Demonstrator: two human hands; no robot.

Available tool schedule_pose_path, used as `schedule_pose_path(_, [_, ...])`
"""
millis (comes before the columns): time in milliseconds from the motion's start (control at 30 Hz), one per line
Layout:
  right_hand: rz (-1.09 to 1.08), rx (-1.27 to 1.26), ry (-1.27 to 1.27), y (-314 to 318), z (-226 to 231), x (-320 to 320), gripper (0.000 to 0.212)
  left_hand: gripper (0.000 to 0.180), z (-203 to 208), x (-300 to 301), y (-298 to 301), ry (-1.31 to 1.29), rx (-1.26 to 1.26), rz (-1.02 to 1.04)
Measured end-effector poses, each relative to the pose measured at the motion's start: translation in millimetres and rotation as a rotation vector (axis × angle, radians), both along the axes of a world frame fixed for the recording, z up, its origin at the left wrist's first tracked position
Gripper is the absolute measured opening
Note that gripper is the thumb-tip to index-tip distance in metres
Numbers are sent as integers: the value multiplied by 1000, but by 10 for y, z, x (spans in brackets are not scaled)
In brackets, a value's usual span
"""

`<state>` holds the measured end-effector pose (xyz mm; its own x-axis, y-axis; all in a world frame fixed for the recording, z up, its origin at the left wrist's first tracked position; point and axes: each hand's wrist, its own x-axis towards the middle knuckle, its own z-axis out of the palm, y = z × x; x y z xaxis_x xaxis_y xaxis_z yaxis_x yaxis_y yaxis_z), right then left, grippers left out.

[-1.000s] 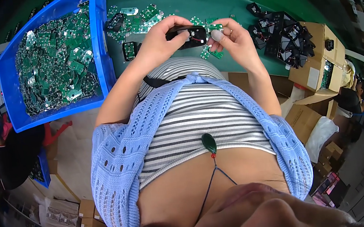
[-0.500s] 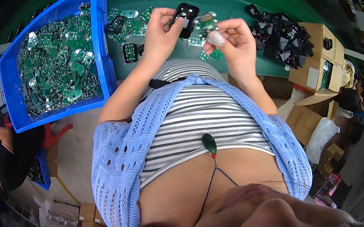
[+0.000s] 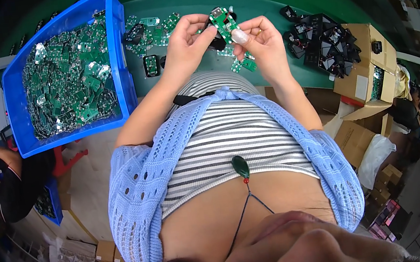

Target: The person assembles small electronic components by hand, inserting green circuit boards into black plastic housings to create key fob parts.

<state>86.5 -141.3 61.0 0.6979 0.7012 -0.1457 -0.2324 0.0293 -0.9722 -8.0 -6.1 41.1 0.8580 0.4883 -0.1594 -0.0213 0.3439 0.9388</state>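
Green worktable (image 3: 267, 13), loose boards (image 3: 69, 88) filling a blue bin (image 3: 119, 58).
Left hand (image 3: 182, 55) grips a black case (image 3: 216, 43); right hand (image 3: 266, 52) fingertips pinch a circuit board (image 3: 220, 27) over it, seemingly unseated.

loose boards (image 3: 66, 89) in bin (image 3: 121, 63), left; held board (image 3: 222, 24) between bin and housing pile (image 3: 326, 41), right; carton (image 3: 352, 79) beside pile.
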Motion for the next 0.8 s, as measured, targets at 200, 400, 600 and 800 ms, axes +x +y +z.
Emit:
schedule_pose_path(200, [-34,-61,-156,-10,9,-22,24,29,-42,36,-19,-35,9,-34])
schedule_pose_path(400, [-116,-26,-704,114,10,26,17,26,39,16,-101,66,196,-100])
schedule_pose_path(600, [-35,-208,-1340,129,170,92,8,23,80,8,-7,-115,635,53])
schedule_pose_path(800, [160,-482,-1658,159,472,96,17,16,147,38,-107,-214,894,195])
